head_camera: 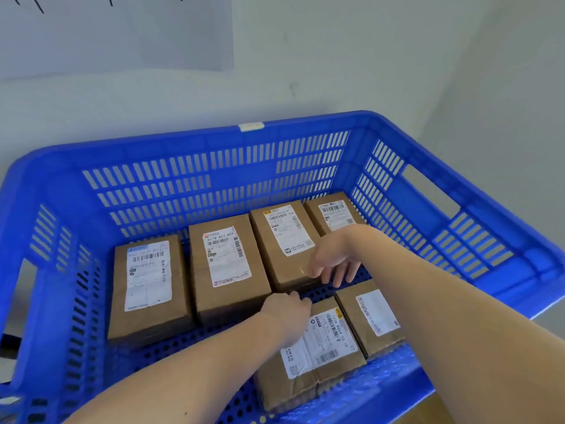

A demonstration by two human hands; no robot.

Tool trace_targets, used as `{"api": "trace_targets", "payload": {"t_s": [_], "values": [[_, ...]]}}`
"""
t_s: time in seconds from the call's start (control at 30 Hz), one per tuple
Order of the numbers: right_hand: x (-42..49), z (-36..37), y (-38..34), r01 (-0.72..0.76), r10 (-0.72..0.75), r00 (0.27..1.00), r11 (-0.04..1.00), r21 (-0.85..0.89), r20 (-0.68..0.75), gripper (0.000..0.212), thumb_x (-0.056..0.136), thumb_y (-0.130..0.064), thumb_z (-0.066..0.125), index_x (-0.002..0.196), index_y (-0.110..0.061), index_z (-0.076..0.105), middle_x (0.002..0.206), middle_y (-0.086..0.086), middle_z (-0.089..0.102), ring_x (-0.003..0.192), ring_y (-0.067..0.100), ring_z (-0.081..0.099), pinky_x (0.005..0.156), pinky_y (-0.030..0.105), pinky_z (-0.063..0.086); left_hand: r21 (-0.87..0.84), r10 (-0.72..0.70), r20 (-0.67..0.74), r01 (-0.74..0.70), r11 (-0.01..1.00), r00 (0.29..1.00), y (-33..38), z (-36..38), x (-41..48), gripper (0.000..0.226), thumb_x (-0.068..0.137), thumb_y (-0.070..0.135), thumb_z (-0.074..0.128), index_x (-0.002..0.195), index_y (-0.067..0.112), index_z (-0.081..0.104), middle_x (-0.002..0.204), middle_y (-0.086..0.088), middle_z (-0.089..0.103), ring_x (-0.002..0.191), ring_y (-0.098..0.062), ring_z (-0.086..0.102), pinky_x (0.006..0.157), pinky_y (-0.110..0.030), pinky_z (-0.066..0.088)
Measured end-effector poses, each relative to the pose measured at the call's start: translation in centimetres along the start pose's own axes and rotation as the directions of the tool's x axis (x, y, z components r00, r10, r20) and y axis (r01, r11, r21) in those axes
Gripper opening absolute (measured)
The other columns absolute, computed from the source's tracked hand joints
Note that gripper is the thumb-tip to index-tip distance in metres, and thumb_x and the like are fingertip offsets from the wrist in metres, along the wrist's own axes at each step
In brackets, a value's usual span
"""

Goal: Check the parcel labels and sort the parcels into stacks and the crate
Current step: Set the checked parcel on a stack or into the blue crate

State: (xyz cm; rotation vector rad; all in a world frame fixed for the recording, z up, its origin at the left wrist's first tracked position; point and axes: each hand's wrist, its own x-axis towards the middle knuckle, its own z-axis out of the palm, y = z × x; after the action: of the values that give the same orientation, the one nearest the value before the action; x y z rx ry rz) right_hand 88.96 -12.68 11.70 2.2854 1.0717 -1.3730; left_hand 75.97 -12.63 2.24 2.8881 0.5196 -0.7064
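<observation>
A blue slatted plastic crate (189,179) holds several brown cardboard parcels, each with a white label facing up. Along the back lie a left parcel (146,283), a second parcel (226,264), a third parcel (281,240) and a far-right parcel (334,214). Nearer me lie a front parcel (321,350) and a front-right parcel (373,316). My left hand (287,313) sits on the front parcel's far end, fingers curled over its edge. My right hand (333,261) hangs at the third parcel's near right corner, fingers spread and pointing down, thumb touching the box.
The crate stands against a pale wall (336,71) with a sheet of paper (122,35) fixed to it at upper left. Bare perforated crate floor (171,347) shows in front of the two left parcels. A handle cut-out (428,188) opens in the crate's right wall.
</observation>
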Motion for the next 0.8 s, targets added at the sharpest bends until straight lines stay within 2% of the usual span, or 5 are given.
{"api": "trace_targets", "payload": {"t_s": [0.17,0.33,0.4,0.6,0.8], "values": [[-0.2,-0.2,0.6,-0.001,0.001,1.000,1.000,-0.005,0.003,0.054,0.096,-0.028,0.051,0.144,-0.013,0.033,0.123,0.008,0.062,0.104,0.024,0.063,0.098,0.045,0.048,-0.079,-0.034,0.058,0.038,0.996,0.998,-0.7,-1.4,0.1,0.042,0.099,0.039,0.042,0.129,0.009,0.042,0.121,-0.012,0.053,0.107,-0.030,0.055,0.072,-0.036,0.040],[-0.5,-0.5,-1.3,0.116,-0.119,0.990,0.992,-0.046,-0.069,0.038,0.095,-0.021,0.052,0.132,-0.009,0.051,0.120,0.007,0.062,0.105,0.022,0.063,0.092,0.038,0.051,-0.229,-0.111,0.109,0.134,0.964,0.988,-3.8,-4.4,-1.4,0.036,0.097,0.036,0.043,0.074,0.010,0.053,0.069,-0.007,0.061,0.072,-0.024,0.059,0.067,-0.030,0.046],[-0.6,-0.8,-2.9,0.194,-0.207,0.965,0.976,-0.094,-0.160,0.032,0.094,-0.018,0.051,0.124,-0.008,0.057,0.117,0.007,0.064,0.101,0.021,0.063,0.091,0.037,0.052,-0.279,-0.174,0.141,0.208,0.937,0.975,-6.0,-5.8,-2.6,0.033,0.094,0.028,0.046,0.074,0.005,0.060,0.061,-0.007,0.063,0.069,-0.024,0.062,0.075,-0.031,0.052],[-1.2,-1.2,-7.6,0.403,-0.430,0.766,0.900,-0.163,-0.478,0.026,0.091,-0.018,0.049,0.102,-0.005,0.068,0.102,0.013,0.068,0.095,0.024,0.064,0.083,0.038,0.052,-0.305,-0.423,0.015,0.407,0.861,0.906,-12.3,-9.1,-8.1,0.029,0.094,0.037,0.048,0.100,0.013,0.063,0.095,-0.002,0.067,0.081,-0.017,0.061,0.072,-0.031,0.049],[-4.7,1.2,-14.1,0.547,-0.546,0.562,0.809,-0.216,-0.621,0.013,0.090,-0.022,0.054,0.088,-0.020,0.067,0.091,-0.002,0.068,0.088,0.018,0.063,0.078,0.034,0.053,-0.511,-0.604,-0.277,0.418,0.751,0.747,-16.4,-10.1,-16.7,0.016,0.091,0.041,0.054,0.095,0.027,0.062,0.095,0.011,0.059,0.090,-0.012,0.055,0.075,-0.029,0.045]]}}
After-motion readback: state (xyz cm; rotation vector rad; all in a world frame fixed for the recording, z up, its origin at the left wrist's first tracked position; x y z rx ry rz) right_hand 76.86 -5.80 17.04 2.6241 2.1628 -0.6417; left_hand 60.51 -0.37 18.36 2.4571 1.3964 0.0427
